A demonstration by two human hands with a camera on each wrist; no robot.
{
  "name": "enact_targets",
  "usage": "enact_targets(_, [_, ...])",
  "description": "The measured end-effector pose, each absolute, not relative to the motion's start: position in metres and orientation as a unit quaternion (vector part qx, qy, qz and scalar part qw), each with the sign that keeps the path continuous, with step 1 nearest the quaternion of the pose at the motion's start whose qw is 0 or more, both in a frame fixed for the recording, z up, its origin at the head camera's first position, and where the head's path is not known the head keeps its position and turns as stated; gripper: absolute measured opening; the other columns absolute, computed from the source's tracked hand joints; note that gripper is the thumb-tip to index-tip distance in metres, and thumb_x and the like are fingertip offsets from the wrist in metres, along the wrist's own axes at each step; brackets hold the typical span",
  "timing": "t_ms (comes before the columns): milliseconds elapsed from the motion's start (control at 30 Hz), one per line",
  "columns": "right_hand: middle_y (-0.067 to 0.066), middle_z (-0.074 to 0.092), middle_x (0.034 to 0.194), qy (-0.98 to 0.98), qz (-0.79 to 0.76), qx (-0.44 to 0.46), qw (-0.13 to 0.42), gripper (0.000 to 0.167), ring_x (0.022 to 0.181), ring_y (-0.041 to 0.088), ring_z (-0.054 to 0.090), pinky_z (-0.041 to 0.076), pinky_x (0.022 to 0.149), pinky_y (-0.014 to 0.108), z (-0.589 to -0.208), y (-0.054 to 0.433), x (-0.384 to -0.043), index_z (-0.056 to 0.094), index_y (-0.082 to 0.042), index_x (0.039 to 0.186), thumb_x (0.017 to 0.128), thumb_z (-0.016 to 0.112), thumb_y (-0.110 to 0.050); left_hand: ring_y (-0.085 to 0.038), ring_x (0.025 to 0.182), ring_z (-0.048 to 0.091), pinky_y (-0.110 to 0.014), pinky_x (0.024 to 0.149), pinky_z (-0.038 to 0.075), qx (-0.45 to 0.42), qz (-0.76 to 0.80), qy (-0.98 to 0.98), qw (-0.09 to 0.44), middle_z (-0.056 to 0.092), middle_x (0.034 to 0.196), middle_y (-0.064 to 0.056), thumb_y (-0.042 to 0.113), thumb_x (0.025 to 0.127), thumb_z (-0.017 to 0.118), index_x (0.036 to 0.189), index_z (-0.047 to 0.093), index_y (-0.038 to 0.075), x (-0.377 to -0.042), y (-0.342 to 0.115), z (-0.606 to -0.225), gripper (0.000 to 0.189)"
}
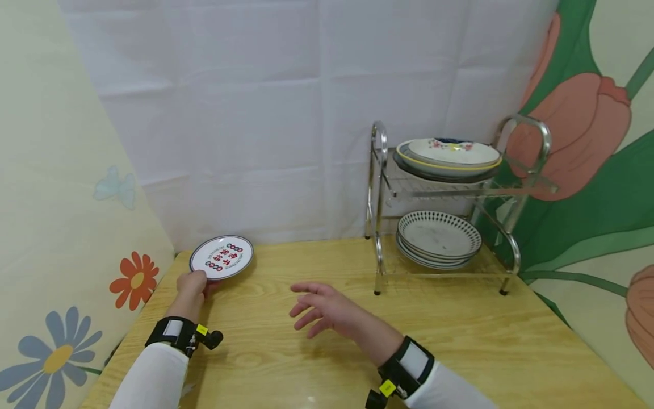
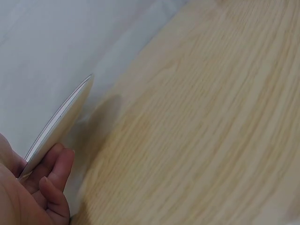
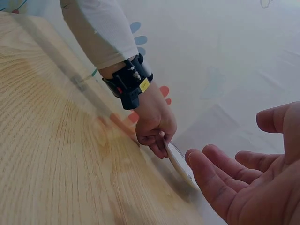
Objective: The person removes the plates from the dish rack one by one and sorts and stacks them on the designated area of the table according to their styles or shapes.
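My left hand [image 1: 192, 284] grips the near edge of a white plate [image 1: 222, 257] with red characters and a dark blue rim, over the far left of the table. In the left wrist view the plate [image 2: 61, 119] appears edge-on, fingers curled beneath it and a shadow on the wood below. My right hand [image 1: 327, 309] hovers over the middle of the table, fingers spread and holding nothing. The right wrist view shows this right hand [image 3: 248, 173] in front, with the left hand [image 3: 157, 129] and the plate [image 3: 178, 161] beyond.
A two-tier metal dish rack [image 1: 380, 199] stands at the back right. Oval dishes [image 1: 449, 156] are stacked on its upper tier, and round patterned plates [image 1: 439, 238] on the lower one. A white cloth [image 1: 255, 113] hangs behind the wooden table [image 1: 286, 369].
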State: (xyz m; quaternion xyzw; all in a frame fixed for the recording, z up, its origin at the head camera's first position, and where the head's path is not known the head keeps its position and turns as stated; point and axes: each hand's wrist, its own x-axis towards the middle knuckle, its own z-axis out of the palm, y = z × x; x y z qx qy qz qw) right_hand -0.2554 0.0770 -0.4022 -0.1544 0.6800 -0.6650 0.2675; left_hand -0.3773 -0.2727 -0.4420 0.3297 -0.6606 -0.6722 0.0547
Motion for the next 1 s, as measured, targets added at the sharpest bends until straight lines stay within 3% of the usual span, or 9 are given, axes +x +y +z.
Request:
enact_targets(133, [0.016, 0.071, 0.118, 0.681, -0.664, -0.153, 0.269, 0.049, 0.095, 0.026, 0.076, 0.062, 0.068, 0.032, -0.403, 0.075, -0.254, 0.048, -0.012, 0.151, 0.106, 0.053, -0.031, -0.012, 0.059, 0.069, -0.023, 0.051, 0.049, 0.343, -0.672, -0.654, 0.055, 0.063, 0.127, -0.019, -0.001, 0.100, 0.036, 0.153, 0.037, -0.006, -0.379, -0.277, -0.445, 0.053])
enact_targets(200, [0.016, 0.071, 0.118, 0.682, -0.663, -0.150, 0.271, 0.050, 0.095, 0.025, 0.076, 0.062, 0.067, 0.032, -0.403, 0.074, -0.253, 0.048, -0.013, 0.151, 0.106, 0.053, -0.032, -0.012, 0.057, 0.068, -0.023, 0.050, 0.049, 0.347, -0.674, -0.650, 0.056, 0.063, 0.125, -0.019, -0.001, 0.100, 0.035, 0.153, 0.036, -0.007, -0.380, -0.278, -0.444, 0.053])
enact_targets(333, [0.018, 0.071, 0.119, 0.682, -0.663, -0.142, 0.274, 0.050, 0.093, 0.023, 0.075, 0.061, 0.067, 0.031, -0.404, 0.073, -0.253, 0.048, -0.013, 0.151, 0.106, 0.054, -0.032, -0.015, 0.053, 0.070, -0.023, 0.045, 0.044, 0.352, -0.673, -0.649, 0.047, 0.070, 0.089, -0.011, -0.003, 0.098, 0.034, 0.152, 0.037, -0.007, -0.381, -0.281, -0.444, 0.055])
enact_targets(467, [0.018, 0.071, 0.119, 0.683, -0.662, -0.141, 0.273, 0.050, 0.092, 0.022, 0.075, 0.061, 0.067, 0.032, -0.405, 0.072, -0.252, 0.048, -0.013, 0.151, 0.106, 0.054, -0.033, -0.017, 0.052, 0.071, -0.023, 0.044, 0.041, 0.345, -0.673, -0.654, 0.032, 0.063, 0.059, 0.000, -0.001, 0.097, 0.033, 0.153, 0.035, -0.007, -0.380, -0.283, -0.445, 0.056])
enact_targets(1000, [0.014, 0.072, 0.116, 0.680, -0.664, -0.134, 0.279, 0.049, 0.092, 0.024, 0.076, 0.061, 0.067, 0.033, -0.408, 0.073, -0.254, 0.049, -0.014, 0.151, 0.106, 0.054, -0.033, -0.016, 0.054, 0.072, -0.024, 0.049, 0.050, 0.337, -0.655, -0.676, 0.023, 0.063, 0.070, -0.004, -0.004, 0.096, 0.036, 0.152, 0.034, -0.011, -0.383, -0.286, -0.447, 0.057])
